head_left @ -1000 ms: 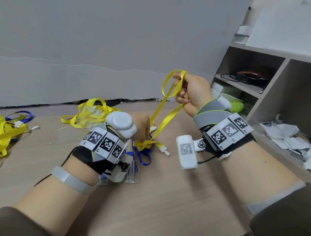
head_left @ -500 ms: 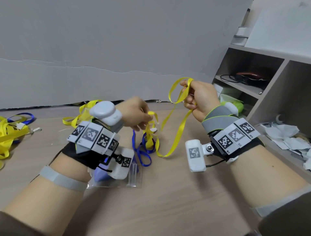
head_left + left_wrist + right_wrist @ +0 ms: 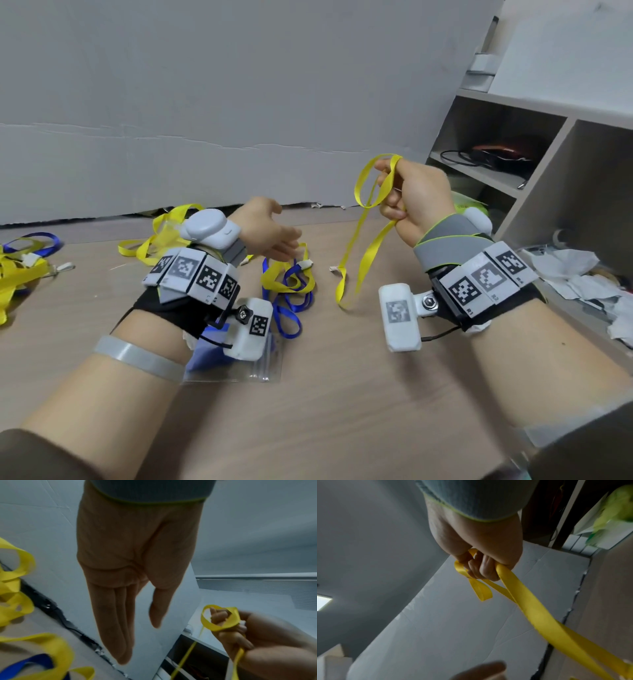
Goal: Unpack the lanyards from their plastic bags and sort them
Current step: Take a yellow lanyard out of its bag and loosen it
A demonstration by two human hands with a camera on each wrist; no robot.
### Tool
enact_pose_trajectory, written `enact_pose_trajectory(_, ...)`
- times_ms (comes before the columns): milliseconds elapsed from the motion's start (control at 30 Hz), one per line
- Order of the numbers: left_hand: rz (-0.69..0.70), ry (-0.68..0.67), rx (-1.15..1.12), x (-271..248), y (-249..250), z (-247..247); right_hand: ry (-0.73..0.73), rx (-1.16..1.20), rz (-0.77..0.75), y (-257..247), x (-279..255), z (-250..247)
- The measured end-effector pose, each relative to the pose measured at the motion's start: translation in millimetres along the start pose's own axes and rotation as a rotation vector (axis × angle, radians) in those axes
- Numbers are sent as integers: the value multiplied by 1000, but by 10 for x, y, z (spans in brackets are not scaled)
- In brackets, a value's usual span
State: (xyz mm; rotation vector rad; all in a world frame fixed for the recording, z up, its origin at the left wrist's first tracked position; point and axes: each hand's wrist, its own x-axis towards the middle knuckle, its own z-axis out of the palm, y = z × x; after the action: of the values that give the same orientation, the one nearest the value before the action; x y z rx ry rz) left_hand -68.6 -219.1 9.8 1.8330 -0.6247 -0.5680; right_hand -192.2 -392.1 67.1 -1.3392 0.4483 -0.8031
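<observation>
Above the right half of the counter [image 3: 342,394], the right hand [image 3: 416,202] holds one yellow lanyard [image 3: 363,246] in a closed grip, fingers curled round the strap, with a loop standing over the index finger. The strap's long axis runs steeply down and to the left, its lower bend touching the counter and its white end clip [image 3: 335,269] lying just left of it. The left hand [image 3: 263,233] hovers with a wide, empty grip, fingers straight, above a tangle of one yellow and one blue lanyard [image 3: 287,291]. One clear plastic bag [image 3: 260,370] lies flat beneath the left wrist. Two further yellow heaps lie farther left: one far pile [image 3: 150,240] near the wall, one left pile [image 3: 17,277] at the edge. A shelf unit [image 3: 534,192] stands to the right.
</observation>
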Motion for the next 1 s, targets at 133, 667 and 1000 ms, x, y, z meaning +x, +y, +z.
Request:
enact_pose_trajectory(133,149,-175,154,-132,156,143,-118,53,-29,-99,-84,153)
enact_pose_trajectory(667,-5,-244,266,-148,34,140,-143,157,41,-20,19,167)
enact_pose_trajectory(1000,-45,5,365,-102,142,-198,43,-342,248,484,240,-233)
